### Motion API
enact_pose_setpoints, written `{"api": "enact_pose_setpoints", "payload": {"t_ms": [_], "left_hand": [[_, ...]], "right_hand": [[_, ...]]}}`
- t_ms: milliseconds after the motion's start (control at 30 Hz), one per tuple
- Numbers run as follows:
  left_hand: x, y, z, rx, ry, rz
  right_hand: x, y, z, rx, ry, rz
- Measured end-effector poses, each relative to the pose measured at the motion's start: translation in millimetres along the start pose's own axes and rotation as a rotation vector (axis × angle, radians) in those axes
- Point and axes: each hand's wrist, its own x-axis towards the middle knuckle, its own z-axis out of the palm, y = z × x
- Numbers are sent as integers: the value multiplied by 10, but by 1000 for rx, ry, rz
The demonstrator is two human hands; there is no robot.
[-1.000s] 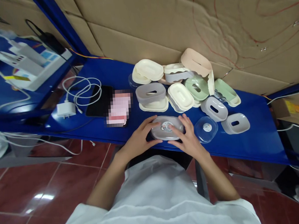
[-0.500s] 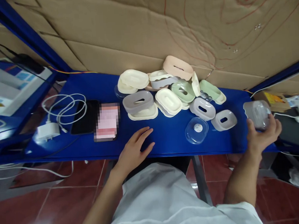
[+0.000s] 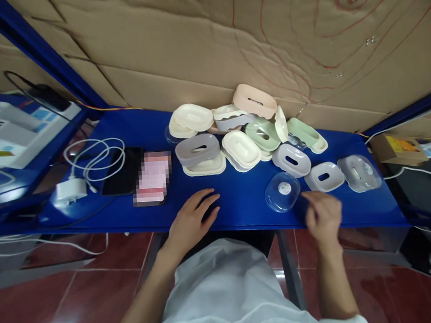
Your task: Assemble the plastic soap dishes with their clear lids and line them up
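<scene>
The right hand (image 3: 323,216), loosely curled and holding nothing, is at the front edge of the bench (image 3: 240,206), just beside a clear lid (image 3: 282,191) and near a grey tray (image 3: 324,177). The left hand (image 3: 192,221) lies flat and empty on the same edge, fingers spread. One lidded box (image 3: 359,172) stands finished, it seems, near the right end, while the pile (image 3: 241,149) of loose trays along the back edge looks unassembled.
</scene>
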Motion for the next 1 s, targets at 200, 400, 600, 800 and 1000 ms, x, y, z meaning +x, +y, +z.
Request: {"api": "enact_pose_setpoints", "payload": {"t_ms": [200, 400, 600, 800, 1000], "left_hand": [[27, 196, 12, 12, -150, 191], [14, 147, -17, 123, -86, 130], [-107, -113, -123, 171, 49, 18], [-79, 138, -35, 164, 92, 133], [233, 530, 186, 144, -87, 294]], "right_hand": [[220, -1188, 82, 321, -348, -183], [603, -576, 288, -10, -105, 167], [389, -740, 350, 30, -171, 55], [293, -905, 172, 128, -241, -44], [307, 26, 160, -250, -38, 530]]}}
